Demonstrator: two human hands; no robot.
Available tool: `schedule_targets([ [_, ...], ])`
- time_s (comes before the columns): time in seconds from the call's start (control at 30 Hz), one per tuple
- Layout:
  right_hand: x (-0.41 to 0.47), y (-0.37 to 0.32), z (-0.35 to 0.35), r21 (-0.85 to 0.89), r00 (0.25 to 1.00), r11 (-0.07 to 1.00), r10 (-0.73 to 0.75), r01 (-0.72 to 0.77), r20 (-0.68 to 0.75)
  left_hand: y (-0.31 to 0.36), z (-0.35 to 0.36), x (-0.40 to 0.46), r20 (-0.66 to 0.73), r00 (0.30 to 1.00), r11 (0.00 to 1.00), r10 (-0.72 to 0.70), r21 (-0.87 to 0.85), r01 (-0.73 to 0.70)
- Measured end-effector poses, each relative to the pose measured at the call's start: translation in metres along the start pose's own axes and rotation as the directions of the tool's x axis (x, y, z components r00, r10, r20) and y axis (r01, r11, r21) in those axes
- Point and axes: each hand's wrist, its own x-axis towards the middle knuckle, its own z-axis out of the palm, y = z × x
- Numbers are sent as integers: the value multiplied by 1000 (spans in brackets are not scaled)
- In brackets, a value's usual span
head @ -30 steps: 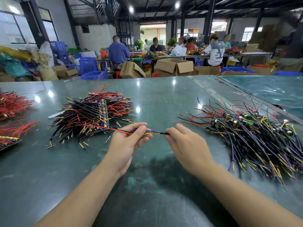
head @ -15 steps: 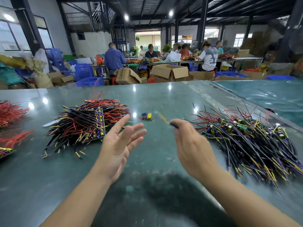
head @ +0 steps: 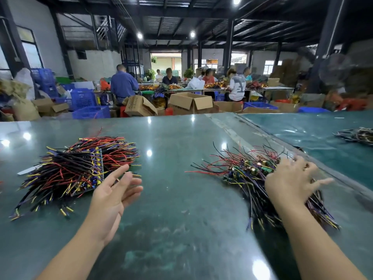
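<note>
Head view: wire-sorting job looks roughly midway. On left side of worktop (head: pixel 181 229) lies neat stack (head: pixel 76 172) of wired boards. Toward right edge sits tangled heap (head: pixel 248 178), similar in bulk, so plenty left to sort. Just beside stack hovers left hand (head: pixel 113 197), fingers straight, holding nothing. Over heap rests right hand (head: pixel 290 182), fingers spread, touching wires, no grip seen. Worktop dark green, glossy, lamp glare on it. Adjoining table at right carries small wire pile (head: pixel 359 136). Room is a workshop: cardboard boxes (head: pixel 190 102), blue crates (head: pixel 84 100), seated workers (head: pixel 123 83) at far tables.
</note>
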Motion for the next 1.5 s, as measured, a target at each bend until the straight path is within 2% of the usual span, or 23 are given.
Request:
schedule_targets([
  [0.07, -11, -11, 4, 67, 975, 977, -193, 201, -109, -1, -6, 3, 1, 1000, 1000, -3, 23, 3],
  [0.13, -31, -26, 10, 163, 871, 860, -456, 484, -181, -2, -8, 6, -31, 999, 997, 19, 77, -16],
  [0.17, -43, -35, 15, 246, 798, 760, -570, 602, -194, -4, -12, 8, -75, 994, 981, 76, 186, -61],
  [0.2, -57, -43, 20, 362, 729, 644, -658, 674, -187, -6, -16, 10, -124, 976, 910, 181, 397, -119],
  [0.23, -69, -49, 25, 493, 675, 533, -719, 688, -166, -7, -21, 13, -154, 940, 736, 303, 664, -129],
  [0.27, -79, -54, 30, 608, 640, 444, -755, 658, -142, -7, -26, 15, -151, 901, 486, 407, 871, -74],
  [0.3, -85, -58, 34, 681, 622, 391, -773, 620, -122, -7, -32, 17, -154, 881, 293, 447, 956, 19],
  [0.33, -89, -61, 38, 720, 616, 362, -779, 592, -115, -6, -37, 20, -190, 885, 205, 426, 973, 110],
  [0.4, -91, -64, 43, 766, 628, 334, -770, 549, -114, -6, -48, 22, -247, 926, 96, 287, 969, 228],
  [0.47, -90, -65, 45, 801, 649, 331, -755, 499, -92, -9, -55, 26, -247, 964, -73, 100, 964, 255],
  [0.53, -91, -65, 47, 836, 662, 329, -747, 440, -55, -11, -56, 30, -238, 971, -141, 28, 961, 239],
  [0.67, -93, -65, 48, 866, 661, 313, -750, 390, -27, -16, -58, 34, -194, 981, -175, 5, 966, 191],
  [0.73, -93, -67, 48, 870, 658, 307, -753, 385, -25, -17, -59, 35, -178, 984, -159, 7, 971, 177],
  [0.9, -92, -66, 51, 879, 661, 293, -750, 377, -34, -12, -57, 35, -197, 971, -37, 137, 978, 204],
  [1.07, -93, -66, 52, 893, 668, 291, -744, 344, -15, -11, -64, 34, -232, 939, 181, 254, 965, 189],
  [1.2, -91, -64, 52, 909, 690, 283, -723, 307, -8, -17, -69, 40, -247, 916, 209, 315, 960, 187],
  [1.3, -89, -63, 50, 907, 695, 287, -719, 308, -9, -16, -66, 43, -327, 884, 255, 334, 934, 249],
  [1.4, -88, -61, 47, 902, 687, 293, -727, 317, -5, -14, -64, 50, -386, 862, 185, 327, 921, 342],
  [1.47, -87, -61, 47, 898, 676, 301, -737, 321, 5, -9, -61, 61, -500, 802, 222, 327, 865, 449],
  [1.5, -86, -60, 46, 898, 672, 307, -740, 315, 18, -6, -60, 66, -571, 758, 279, 315, 819, 502],
])
